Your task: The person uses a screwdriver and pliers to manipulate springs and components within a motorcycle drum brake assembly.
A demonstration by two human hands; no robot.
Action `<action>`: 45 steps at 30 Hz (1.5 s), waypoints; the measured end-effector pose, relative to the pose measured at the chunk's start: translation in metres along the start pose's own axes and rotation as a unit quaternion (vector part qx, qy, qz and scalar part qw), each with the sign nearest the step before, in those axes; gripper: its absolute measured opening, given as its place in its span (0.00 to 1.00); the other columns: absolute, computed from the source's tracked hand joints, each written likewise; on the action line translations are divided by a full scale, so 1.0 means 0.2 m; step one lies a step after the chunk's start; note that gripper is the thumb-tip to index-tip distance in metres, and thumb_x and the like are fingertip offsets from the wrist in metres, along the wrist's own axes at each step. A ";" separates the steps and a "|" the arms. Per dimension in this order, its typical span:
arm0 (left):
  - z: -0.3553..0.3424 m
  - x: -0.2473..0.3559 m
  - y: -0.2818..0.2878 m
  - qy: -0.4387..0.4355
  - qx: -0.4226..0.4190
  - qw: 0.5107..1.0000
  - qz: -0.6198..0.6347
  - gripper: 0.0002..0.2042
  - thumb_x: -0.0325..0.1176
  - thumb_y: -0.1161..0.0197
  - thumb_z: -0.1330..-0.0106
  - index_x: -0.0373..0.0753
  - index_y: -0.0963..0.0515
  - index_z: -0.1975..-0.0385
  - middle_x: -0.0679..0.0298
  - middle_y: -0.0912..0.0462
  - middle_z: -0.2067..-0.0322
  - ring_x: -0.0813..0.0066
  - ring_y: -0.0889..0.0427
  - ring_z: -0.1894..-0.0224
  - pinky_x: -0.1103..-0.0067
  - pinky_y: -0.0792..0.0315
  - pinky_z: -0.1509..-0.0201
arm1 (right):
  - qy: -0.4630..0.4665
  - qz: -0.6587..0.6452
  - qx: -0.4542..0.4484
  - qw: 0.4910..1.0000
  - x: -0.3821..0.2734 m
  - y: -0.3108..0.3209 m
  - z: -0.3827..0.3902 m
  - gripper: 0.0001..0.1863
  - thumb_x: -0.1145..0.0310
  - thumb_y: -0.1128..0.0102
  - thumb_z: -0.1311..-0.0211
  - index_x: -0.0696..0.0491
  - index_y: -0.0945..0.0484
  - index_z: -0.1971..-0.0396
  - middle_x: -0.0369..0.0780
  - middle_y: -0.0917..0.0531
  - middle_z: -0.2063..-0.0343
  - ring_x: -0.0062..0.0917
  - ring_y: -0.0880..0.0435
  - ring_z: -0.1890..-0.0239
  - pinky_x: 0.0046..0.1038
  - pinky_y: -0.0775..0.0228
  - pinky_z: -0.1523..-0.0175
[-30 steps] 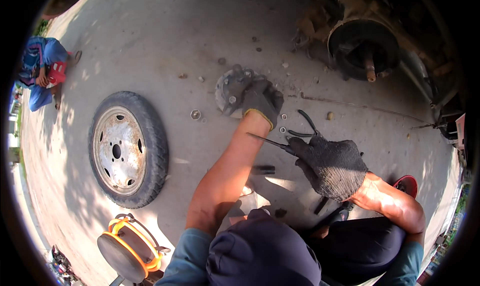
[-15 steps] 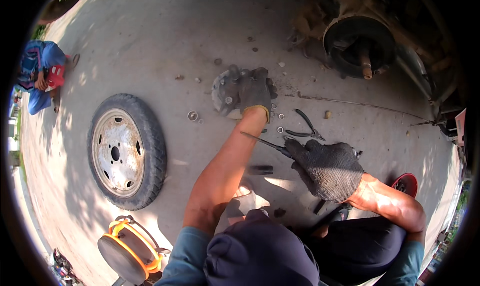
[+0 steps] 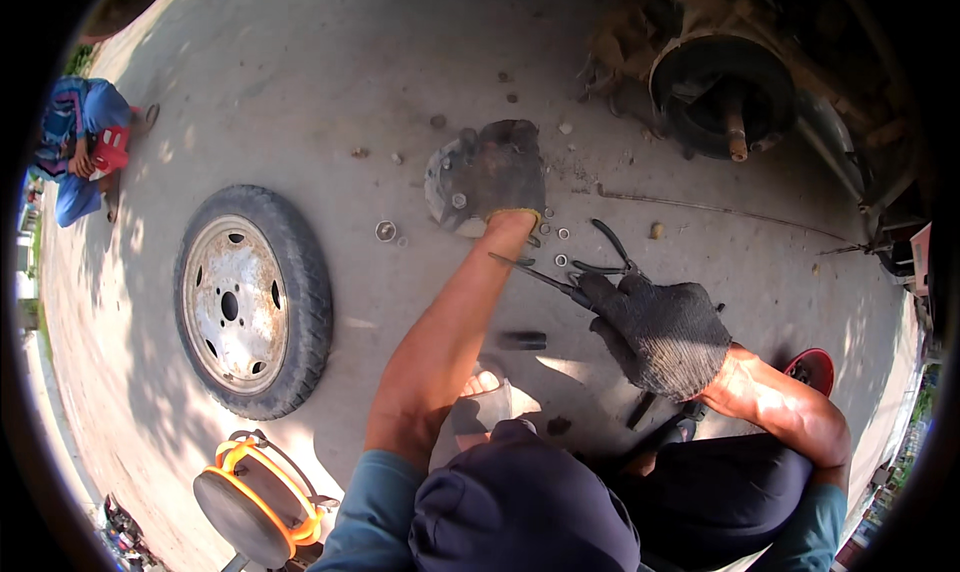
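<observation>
My left hand (image 3: 510,167), in a dark work glove, lies over a round metal wheel hub (image 3: 447,197) with protruding bolts and grips its right side. The fingertips are blurred and partly lost against the dark metal. A dark knitted glove covers my right hand (image 3: 665,337), which is closed round a screwdriver (image 3: 540,276). Its thin shaft points left toward my left forearm; most of the handle is hidden in the fist. Just beyond the right hand lie pliers (image 3: 612,247) with dark handles. Small metal rings (image 3: 561,260) rest on the ground beside the hub.
A tyre on a rusty white rim (image 3: 230,307) lies at left, near an orange-framed stool (image 3: 255,512). A vehicle axle with a drum (image 3: 722,97) stands at upper right. A long thin rod (image 3: 700,206) crosses the ground. Another person (image 3: 85,152) sits far left.
My left hand has shifted slightly up and over the hub, covering more of its bolts. My right hand and the screwdriver have moved slightly right, the tip tilting up a little.
</observation>
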State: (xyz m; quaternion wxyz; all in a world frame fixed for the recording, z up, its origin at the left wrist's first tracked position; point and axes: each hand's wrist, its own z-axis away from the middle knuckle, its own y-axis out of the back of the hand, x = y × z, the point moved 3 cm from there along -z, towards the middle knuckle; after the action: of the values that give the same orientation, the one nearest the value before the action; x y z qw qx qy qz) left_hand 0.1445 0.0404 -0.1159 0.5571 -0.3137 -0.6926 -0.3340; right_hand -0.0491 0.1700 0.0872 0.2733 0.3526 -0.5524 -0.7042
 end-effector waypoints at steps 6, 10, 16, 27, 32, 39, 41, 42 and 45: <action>0.00 0.11 0.10 0.020 -0.176 0.964 -0.198 0.11 0.33 0.42 0.33 0.47 0.22 0.52 0.60 0.15 0.64 0.54 0.17 0.52 0.60 0.25 0.56 | -0.038 -0.076 -0.009 0.996 0.16 0.02 -0.01 0.22 0.62 0.38 0.32 0.48 0.23 0.39 0.43 0.17 0.67 0.39 0.14 0.69 0.39 0.21 0.65; 0.13 0.30 -0.09 -0.202 -0.296 0.851 -0.383 0.09 0.31 0.45 0.30 0.42 0.21 0.54 0.55 0.15 0.62 0.50 0.16 0.58 0.59 0.24 0.56 | -0.142 -0.037 0.002 0.989 0.40 0.21 0.21 0.20 0.59 0.43 0.28 0.50 0.20 0.42 0.44 0.16 0.61 0.42 0.13 0.59 0.41 0.20 0.55; 0.33 0.54 -0.29 -0.232 -0.425 0.822 -0.300 0.16 0.39 0.51 0.22 0.39 0.16 0.54 0.51 0.14 0.51 0.52 0.17 0.49 0.65 0.26 0.43 | -0.190 0.009 0.069 0.979 0.72 0.46 0.47 0.17 0.61 0.36 0.34 0.53 0.15 0.49 0.47 0.13 0.61 0.45 0.13 0.58 0.42 0.21 0.51; 0.34 1.21 -0.22 -0.383 -0.549 0.626 -0.399 0.11 0.30 0.39 0.38 0.40 0.15 0.57 0.52 0.15 0.53 0.52 0.16 0.50 0.62 0.23 0.44 | -0.239 -0.060 0.183 0.952 1.18 0.50 0.60 0.17 0.63 0.36 0.38 0.54 0.15 0.51 0.47 0.13 0.59 0.44 0.14 0.55 0.41 0.22 0.48; 0.46 1.16 -0.27 -0.271 -0.463 0.760 -0.367 0.07 0.32 0.36 0.33 0.40 0.15 0.59 0.55 0.15 0.57 0.55 0.15 0.53 0.64 0.22 0.48 | -0.174 -0.087 0.243 0.950 1.28 0.44 0.65 0.17 0.63 0.36 0.38 0.55 0.15 0.52 0.48 0.12 0.61 0.45 0.13 0.56 0.40 0.22 0.49; 0.54 0.55 -0.46 -0.286 -0.170 0.924 -0.189 0.17 0.32 0.36 0.30 0.36 0.24 0.43 0.60 0.17 0.59 0.65 0.16 0.57 0.75 0.22 0.54 | -0.127 -0.056 0.291 0.946 1.30 0.44 0.65 0.14 0.63 0.34 0.38 0.55 0.13 0.58 0.48 0.13 0.65 0.44 0.13 0.62 0.40 0.21 0.54; 0.57 0.25 -0.51 -0.430 -0.001 0.825 -0.367 0.20 0.32 0.38 0.28 0.35 0.28 0.38 0.62 0.16 0.58 0.68 0.16 0.53 0.78 0.23 0.50 | -0.111 -0.064 0.289 0.949 1.25 0.47 0.67 0.13 0.64 0.33 0.39 0.54 0.13 0.57 0.47 0.12 0.65 0.43 0.13 0.64 0.40 0.21 0.57; 0.60 0.23 -0.59 -0.470 0.074 0.764 -0.435 0.22 0.32 0.39 0.27 0.35 0.30 0.36 0.63 0.16 0.57 0.70 0.17 0.51 0.80 0.24 0.48 | -0.104 -0.054 0.290 0.950 1.25 0.46 0.69 0.13 0.64 0.32 0.39 0.54 0.12 0.57 0.47 0.13 0.66 0.43 0.13 0.65 0.40 0.21 0.59; 0.60 0.26 -0.76 -0.505 0.148 0.690 -0.498 0.23 0.34 0.43 0.25 0.33 0.33 0.33 0.64 0.16 0.54 0.73 0.20 0.44 0.80 0.28 0.39 | -0.082 -0.040 0.317 0.944 1.22 0.45 0.71 0.13 0.64 0.31 0.40 0.53 0.12 0.57 0.46 0.13 0.67 0.43 0.14 0.67 0.41 0.22 0.61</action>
State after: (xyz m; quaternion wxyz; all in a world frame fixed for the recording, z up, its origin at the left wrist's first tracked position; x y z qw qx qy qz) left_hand -0.0557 0.0535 -0.1009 -0.0849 0.0426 -0.9644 -0.2466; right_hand -0.3106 0.0431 0.1463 0.0730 0.3840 -0.7528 -0.5296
